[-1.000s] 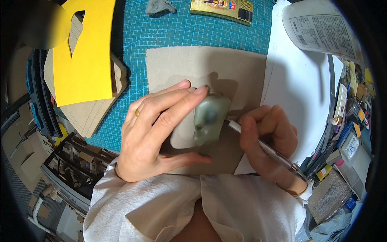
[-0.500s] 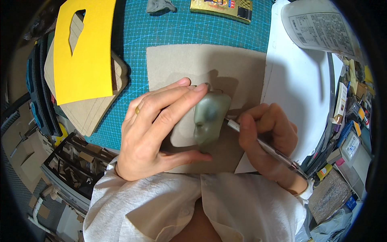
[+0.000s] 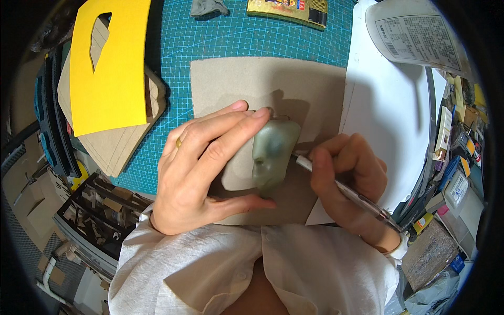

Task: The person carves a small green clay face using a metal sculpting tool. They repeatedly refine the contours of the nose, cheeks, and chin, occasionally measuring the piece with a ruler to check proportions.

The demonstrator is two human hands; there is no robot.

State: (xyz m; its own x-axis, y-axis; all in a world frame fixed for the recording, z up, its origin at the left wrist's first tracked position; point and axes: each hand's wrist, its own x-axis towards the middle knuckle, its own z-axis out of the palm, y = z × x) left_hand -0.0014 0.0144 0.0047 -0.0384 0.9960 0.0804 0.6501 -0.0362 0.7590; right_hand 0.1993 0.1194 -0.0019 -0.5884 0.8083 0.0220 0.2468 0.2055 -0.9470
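A translucent greenish moulded piece [image 3: 275, 142] with a bluish patch lies over a smaller grey card [image 3: 238, 170] on a large greyboard sheet [image 3: 220, 76]. My left hand [image 3: 202, 168] is closed round the piece and card, fingertips pressing at their top edge, thumb reaching to the piece's lower end. In my right hand [image 3: 346, 184], curled fingers grip a silver pen-like tool [image 3: 359, 197], its tip at the piece's right edge. Exactly what the tip touches is too small to tell.
A green cutting mat [image 3: 173, 42] carries a yellow cut-out sheet [image 3: 115, 100] over shaped boards, a grey lump [image 3: 207, 8] and a gold packet [image 3: 286, 11]. White paper [image 3: 383, 105] and a labelled plastic container [image 3: 415, 37] are right; clutter lines both sides.
The whole scene sits slightly higher in the picture than a second ago. Both hands keep almost the same pose around the piece and tool.
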